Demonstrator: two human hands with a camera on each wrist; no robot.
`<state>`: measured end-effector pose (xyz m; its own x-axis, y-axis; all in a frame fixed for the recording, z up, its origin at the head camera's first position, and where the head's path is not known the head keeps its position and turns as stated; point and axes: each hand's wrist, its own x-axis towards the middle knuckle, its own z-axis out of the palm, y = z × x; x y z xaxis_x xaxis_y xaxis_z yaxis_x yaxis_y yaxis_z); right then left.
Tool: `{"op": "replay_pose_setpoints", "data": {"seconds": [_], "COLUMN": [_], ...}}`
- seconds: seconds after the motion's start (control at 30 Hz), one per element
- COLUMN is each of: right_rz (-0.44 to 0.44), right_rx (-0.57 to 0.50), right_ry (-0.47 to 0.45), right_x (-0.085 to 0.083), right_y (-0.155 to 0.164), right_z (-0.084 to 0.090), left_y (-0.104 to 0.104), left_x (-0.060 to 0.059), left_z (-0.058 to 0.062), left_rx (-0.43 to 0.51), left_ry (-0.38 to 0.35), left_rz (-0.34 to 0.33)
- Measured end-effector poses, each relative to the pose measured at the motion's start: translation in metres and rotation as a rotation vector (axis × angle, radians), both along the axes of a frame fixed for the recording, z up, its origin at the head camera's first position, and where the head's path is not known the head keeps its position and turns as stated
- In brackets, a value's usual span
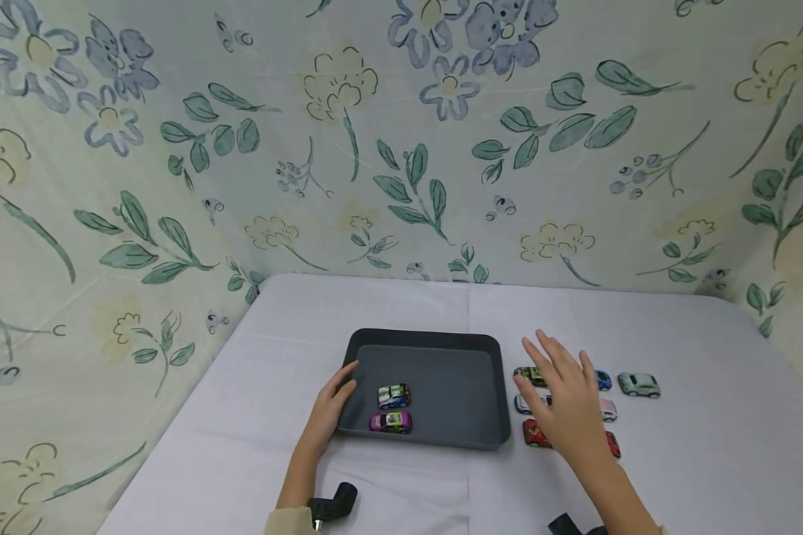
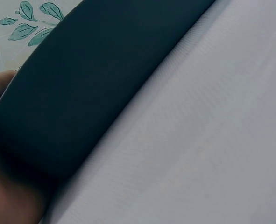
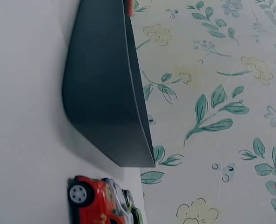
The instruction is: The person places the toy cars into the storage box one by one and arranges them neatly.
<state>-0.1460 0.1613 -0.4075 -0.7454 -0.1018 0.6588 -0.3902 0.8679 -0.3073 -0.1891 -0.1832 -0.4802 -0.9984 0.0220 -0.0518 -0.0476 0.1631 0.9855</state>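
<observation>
A dark grey rectangular tray [image 1: 451,394] lies on the white-covered table. My left hand [image 1: 326,409] holds its left side, fingers at the rim; in the left wrist view that hand wraps the corner of the tray [image 2: 81,84]. Inside, at the left, sit a multicoloured toy car [image 1: 393,395] and a purple toy car [image 1: 391,422]. Right of the tray, my right hand [image 1: 565,409] hovers with spread fingers over several toy cars, partly hiding them. Among these are a red car [image 1: 535,434], a blue car [image 1: 604,380] and a pink-and-white car [image 1: 608,409].
A pale green toy car [image 1: 639,385] stands at the right end of the group. In the right wrist view, a red car [image 3: 96,200] is close to the tray's corner. A floral cloth [image 1: 401,208] hangs behind the table and along its sides.
</observation>
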Motion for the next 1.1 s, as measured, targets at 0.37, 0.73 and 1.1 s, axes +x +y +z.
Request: {"op": "replay_pose_setpoints", "data": {"seconds": [0.37,0.73,1.1], "right_rz": [-0.093,-0.18,-0.255], "right_rx": [0.037,0.069,0.023], "right_ry": [-0.036,-0.105,-0.155], "right_x": [-0.006,-0.018,-0.023], "right_y": [0.044,0.091,0.122], "right_z": [0.001,-0.017,-0.037], "left_y": [0.007,0.007,0.008], "left_x": [0.013,0.013,0.013], "left_z": [0.025,0.026,0.027], "left_rx": [-0.016,-0.001,-0.006], "left_ry": [0.011,-0.003,-0.014], "left_rz": [-0.012,-0.004,-0.004]}}
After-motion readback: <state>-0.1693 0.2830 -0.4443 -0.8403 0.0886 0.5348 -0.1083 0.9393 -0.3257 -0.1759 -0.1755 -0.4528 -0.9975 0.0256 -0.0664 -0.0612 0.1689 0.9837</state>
